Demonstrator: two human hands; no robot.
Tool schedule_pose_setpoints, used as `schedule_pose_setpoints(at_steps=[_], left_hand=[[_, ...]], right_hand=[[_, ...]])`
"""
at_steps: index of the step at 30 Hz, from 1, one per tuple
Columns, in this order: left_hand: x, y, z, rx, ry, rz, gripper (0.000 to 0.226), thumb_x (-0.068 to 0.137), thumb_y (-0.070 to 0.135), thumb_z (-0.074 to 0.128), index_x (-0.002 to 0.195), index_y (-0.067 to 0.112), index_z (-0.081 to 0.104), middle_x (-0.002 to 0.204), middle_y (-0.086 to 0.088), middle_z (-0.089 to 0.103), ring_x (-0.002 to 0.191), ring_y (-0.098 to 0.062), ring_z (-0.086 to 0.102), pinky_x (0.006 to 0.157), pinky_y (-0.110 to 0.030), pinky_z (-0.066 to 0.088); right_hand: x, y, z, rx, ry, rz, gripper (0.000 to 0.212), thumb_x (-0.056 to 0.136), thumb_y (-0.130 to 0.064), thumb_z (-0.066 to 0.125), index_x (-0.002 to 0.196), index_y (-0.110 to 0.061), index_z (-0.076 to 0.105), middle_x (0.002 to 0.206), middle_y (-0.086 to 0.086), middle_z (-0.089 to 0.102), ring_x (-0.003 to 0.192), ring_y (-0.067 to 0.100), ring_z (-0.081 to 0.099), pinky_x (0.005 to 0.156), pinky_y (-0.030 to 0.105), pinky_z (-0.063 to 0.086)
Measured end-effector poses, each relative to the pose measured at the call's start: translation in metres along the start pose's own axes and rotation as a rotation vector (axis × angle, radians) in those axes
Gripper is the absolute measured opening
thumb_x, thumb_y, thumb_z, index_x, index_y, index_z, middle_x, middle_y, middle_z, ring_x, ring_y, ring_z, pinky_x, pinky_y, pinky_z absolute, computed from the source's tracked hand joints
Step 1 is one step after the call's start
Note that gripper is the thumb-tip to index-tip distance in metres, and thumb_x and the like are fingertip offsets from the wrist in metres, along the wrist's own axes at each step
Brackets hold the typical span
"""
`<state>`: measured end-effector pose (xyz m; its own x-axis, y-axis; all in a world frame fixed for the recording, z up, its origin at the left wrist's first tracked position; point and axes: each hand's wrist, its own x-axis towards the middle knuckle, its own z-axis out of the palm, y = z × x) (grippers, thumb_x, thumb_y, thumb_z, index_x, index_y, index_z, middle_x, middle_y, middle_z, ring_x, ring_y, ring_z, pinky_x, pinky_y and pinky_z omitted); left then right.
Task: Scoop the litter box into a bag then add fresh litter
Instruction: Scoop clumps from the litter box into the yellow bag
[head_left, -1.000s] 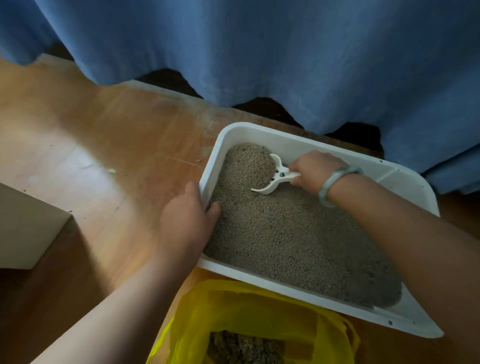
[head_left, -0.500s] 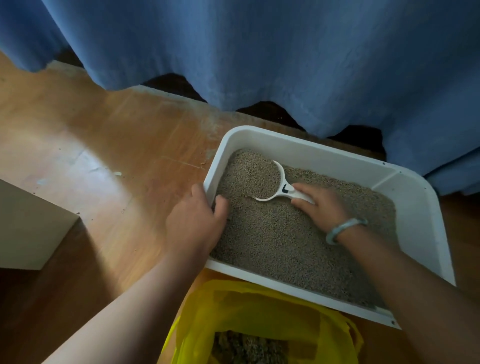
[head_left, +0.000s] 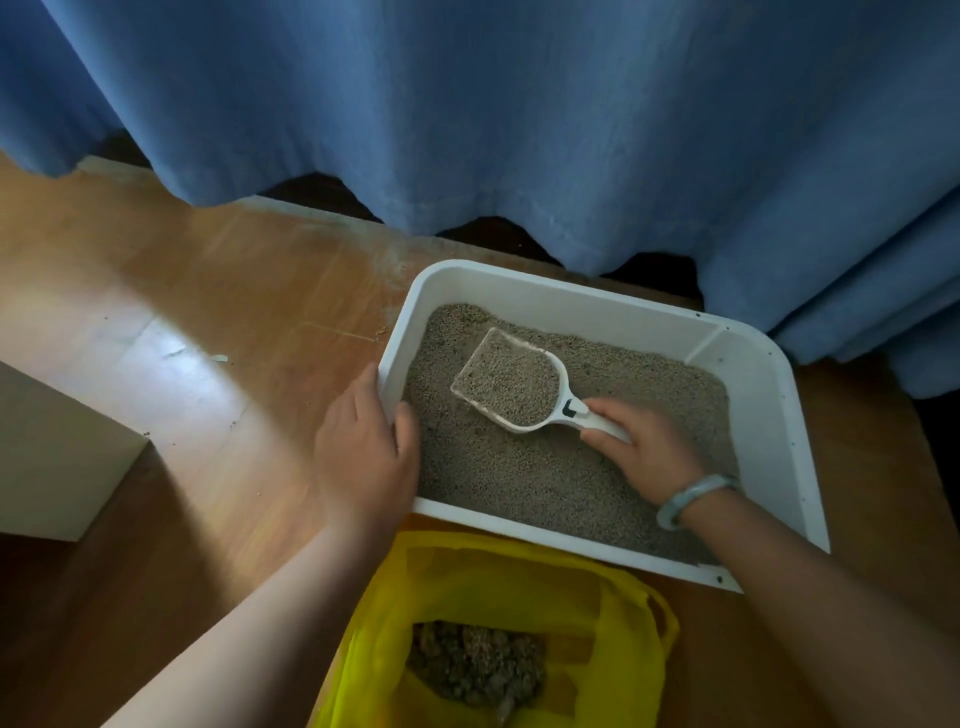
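Two hands work at a tray under a wide blue curtain (head_left: 519, 130) that hangs beyond both of them, its hem just above a wooden floor (head_left: 182, 312) stretching away to the left of the left hand. Between the hands sits the white litter box (head_left: 769, 415), filled with grey-tan litter (head_left: 519, 483), its far corner close to the curtain hem. Nearer the person than both hands, just beside the box's near wall and between the forearms, a yellow bag (head_left: 613, 649) stands open with a dark heap of clumped litter (head_left: 472, 660) at its bottom. Well to the left of the left hand is the corner of a pale beige block (head_left: 52, 452). The left hand (head_left: 363, 457) grips the box's left wall, thumb hooked over the rim on the litter side and fingers down the outside. The right hand (head_left: 644, 447) is curled round the handle of a white scoop (head_left: 511, 384), whose bowl reaches ahead and to the left of that hand, heaped with litter and lying on the litter bed. A pale bracelet (head_left: 691, 499) circles the right wrist.
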<state>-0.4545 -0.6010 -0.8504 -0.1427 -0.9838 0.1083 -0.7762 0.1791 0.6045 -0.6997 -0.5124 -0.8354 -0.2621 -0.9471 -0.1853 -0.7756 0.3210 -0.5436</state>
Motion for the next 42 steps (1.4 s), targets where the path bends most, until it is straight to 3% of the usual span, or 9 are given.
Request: schedule_pose_setpoints(at_steps=[8, 14, 19, 23, 32, 42], left_hand=[[-0.027, -0.006, -0.016, 0.109, -0.211, 0.095, 0.091, 0.088, 0.056, 0.048, 0.150, 0.009, 0.002, 0.158, -0.011, 0.013, 0.145, -0.023, 0.014, 0.118, -0.037, 0.014], [-0.036, -0.011, -0.028, 0.135, -0.293, 0.137, 0.110, 0.077, 0.066, 0.055, 0.150, 0.010, -0.006, 0.159, -0.010, 0.002, 0.146, -0.023, 0.005, 0.119, -0.036, 0.010], [-0.041, -0.007, -0.032, 0.153, -0.294, 0.124, 0.112, 0.076, 0.066, 0.057, 0.150, 0.008, -0.004, 0.159, -0.010, 0.003, 0.146, -0.024, 0.004, 0.119, -0.037, 0.008], [-0.044, -0.002, -0.032, 0.187, -0.276, 0.100, 0.109, 0.078, 0.065, 0.056, 0.150, 0.007, -0.003, 0.159, -0.011, 0.002, 0.146, -0.024, 0.004, 0.119, -0.037, 0.009], [-0.048, 0.002, -0.032, 0.259, -0.256, 0.066, 0.107, 0.080, 0.068, 0.049, 0.149, 0.005, -0.001, 0.159, -0.011, 0.003, 0.146, -0.024, 0.004, 0.119, -0.037, 0.008], [-0.045, -0.002, -0.033, 0.240, -0.270, 0.082, 0.106, 0.080, 0.064, 0.054, 0.149, 0.005, 0.001, 0.159, -0.012, 0.007, 0.146, -0.025, 0.008, 0.119, -0.038, 0.010]], right_hand=[[-0.026, -0.002, -0.007, -0.032, 0.030, 0.036, 0.035, 0.089, -0.032, 0.058, 0.124, -0.027, 0.057, 0.104, -0.003, 0.067, 0.089, 0.017, 0.061, 0.080, 0.043, 0.050], [-0.044, -0.006, -0.014, -0.025, 0.016, 0.063, 0.036, 0.089, -0.030, 0.059, 0.125, -0.025, 0.057, 0.104, 0.000, 0.067, 0.090, 0.018, 0.060, 0.082, 0.040, 0.049], [-0.058, -0.003, -0.019, -0.041, 0.003, 0.099, 0.035, 0.090, -0.030, 0.059, 0.125, -0.026, 0.057, 0.102, -0.001, 0.067, 0.087, 0.014, 0.059, 0.077, 0.033, 0.048], [-0.067, -0.004, -0.022, -0.052, 0.014, 0.091, 0.032, 0.090, -0.030, 0.058, 0.122, -0.026, 0.059, 0.102, -0.003, 0.067, 0.090, 0.016, 0.060, 0.079, 0.037, 0.049], [-0.076, -0.006, -0.022, -0.073, 0.018, 0.077, 0.031, 0.089, -0.030, 0.059, 0.120, -0.028, 0.060, 0.103, -0.005, 0.067, 0.090, 0.013, 0.059, 0.077, 0.032, 0.047], [-0.082, -0.004, -0.024, -0.103, 0.020, 0.089, 0.033, 0.087, -0.034, 0.060, 0.120, -0.031, 0.060, 0.104, -0.006, 0.066, 0.091, 0.014, 0.059, 0.079, 0.037, 0.050]])
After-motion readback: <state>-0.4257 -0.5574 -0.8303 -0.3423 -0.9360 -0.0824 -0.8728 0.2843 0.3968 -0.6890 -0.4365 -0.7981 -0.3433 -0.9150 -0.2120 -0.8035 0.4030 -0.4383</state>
